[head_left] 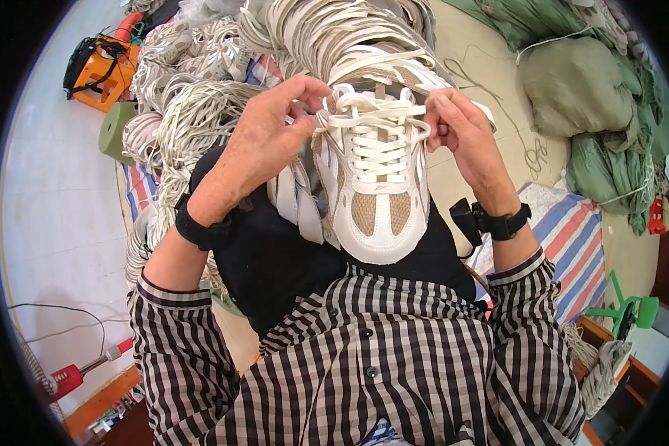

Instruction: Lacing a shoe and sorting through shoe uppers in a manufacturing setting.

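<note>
Centre frame: shoe (pixel 383 223), likely light, pliable. Laces (pixel 379 157) look limp, best pinched near their ends. Left hand (pixel 267 137), right hand (pixel 468 137) curled alongside; grip on laces: cannot tell.

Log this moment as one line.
left hand: fingers at laces, left side | right hand: fingers at laces, right side | shoe upper: white and tan

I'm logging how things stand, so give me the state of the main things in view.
Shoe upper: laced, toe toward the person
White laces: threaded, looped at the top
Left hand: fingers bent beside the laces, grip unclear
Right hand: fingers curled at the laces, grip unclear
Checked shirt: buttoned
Olive bag: bulging
Striped sheet: creased
</note>
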The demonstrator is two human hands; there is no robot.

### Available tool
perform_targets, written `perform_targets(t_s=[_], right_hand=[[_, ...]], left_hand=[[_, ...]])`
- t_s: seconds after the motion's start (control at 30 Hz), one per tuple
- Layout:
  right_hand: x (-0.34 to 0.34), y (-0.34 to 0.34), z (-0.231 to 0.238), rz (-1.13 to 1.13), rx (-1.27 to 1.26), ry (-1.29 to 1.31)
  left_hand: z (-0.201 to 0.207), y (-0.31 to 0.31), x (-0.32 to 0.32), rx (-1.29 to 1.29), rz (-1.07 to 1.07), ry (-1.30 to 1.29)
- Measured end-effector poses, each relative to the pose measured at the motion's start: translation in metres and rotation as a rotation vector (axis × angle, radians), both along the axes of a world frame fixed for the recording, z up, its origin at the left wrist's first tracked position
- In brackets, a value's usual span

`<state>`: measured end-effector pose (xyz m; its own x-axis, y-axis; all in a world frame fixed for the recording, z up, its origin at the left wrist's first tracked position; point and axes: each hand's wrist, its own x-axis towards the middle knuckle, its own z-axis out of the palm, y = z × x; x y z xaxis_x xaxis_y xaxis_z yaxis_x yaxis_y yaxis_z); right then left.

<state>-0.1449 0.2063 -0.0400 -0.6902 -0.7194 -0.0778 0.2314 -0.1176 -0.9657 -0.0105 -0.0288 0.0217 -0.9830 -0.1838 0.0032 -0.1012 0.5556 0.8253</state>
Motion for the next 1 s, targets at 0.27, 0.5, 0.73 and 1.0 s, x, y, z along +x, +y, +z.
perform_targets(t_s=[0.27,0.5,0.73,1.0], right_hand=[[0.028,0.041,-0.024,-0.179,0.447,0.706],[0.053,0.042,-0.029,-0.08,0.48,1.116],[0.048,0.033,-0.02,-0.167,0.426,1.379],[0.076,0.022,0.014,-0.121,0.381,1.543]], left_hand=[[-0.003,-0.008,0.0,-0.192,-0.038,0.021],[0.0,-0.016,-0.025,-0.243,-0.052,0.064],[-0.019,-0.03,-0.07,-0.478,-0.159,-0.01],[-0.005,-0.03,-0.083,-0.255,-0.165,-0.049]])
